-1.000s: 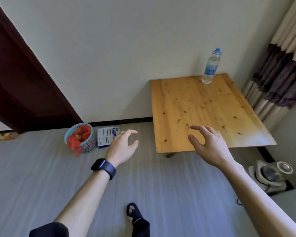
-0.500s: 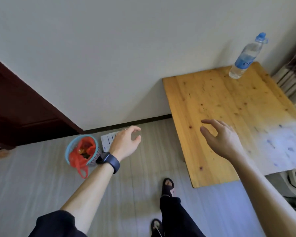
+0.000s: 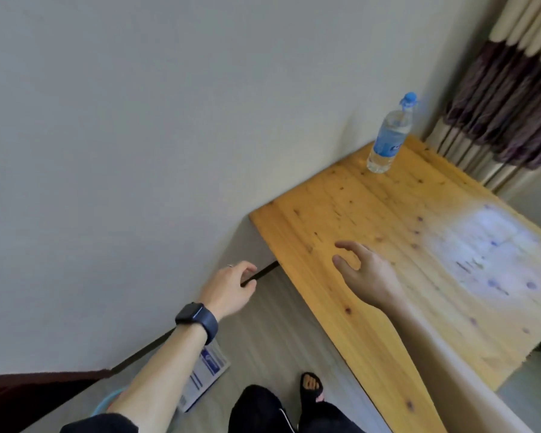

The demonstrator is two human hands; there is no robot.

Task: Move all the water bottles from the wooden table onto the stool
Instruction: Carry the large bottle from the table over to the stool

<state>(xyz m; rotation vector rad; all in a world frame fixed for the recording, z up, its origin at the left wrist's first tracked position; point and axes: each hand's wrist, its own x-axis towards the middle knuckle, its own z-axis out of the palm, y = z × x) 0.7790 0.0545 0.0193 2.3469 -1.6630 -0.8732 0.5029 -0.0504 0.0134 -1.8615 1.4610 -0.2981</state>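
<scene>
The water bottle (image 3: 388, 135) stands at your one o'clock on the far corner of the wooden table (image 3: 372, 214), near the wall and left of the curtain (image 3: 506, 104). Your right hand (image 3: 366, 273) hovers over the table's left part, well apart from the bottle. Your left hand (image 3: 228, 289) is at eleven o'clock, off the table's left edge.

The table (image 3: 341, 214) is honey-yellow wood with dark knots, fine grain lines and a pale patch of glare; the water bottle (image 3: 388, 139) is clear with a blue cap and a blue label. The curtain (image 3: 512, 104) is cream with a broad, streaky purple-brown band. The wall (image 3: 138, 120) is plain off-white, the floor (image 3: 263, 339) pale grey with faint stripes, the watch (image 3: 197, 318) black and the packet (image 3: 210, 370) white with blue print.
</scene>
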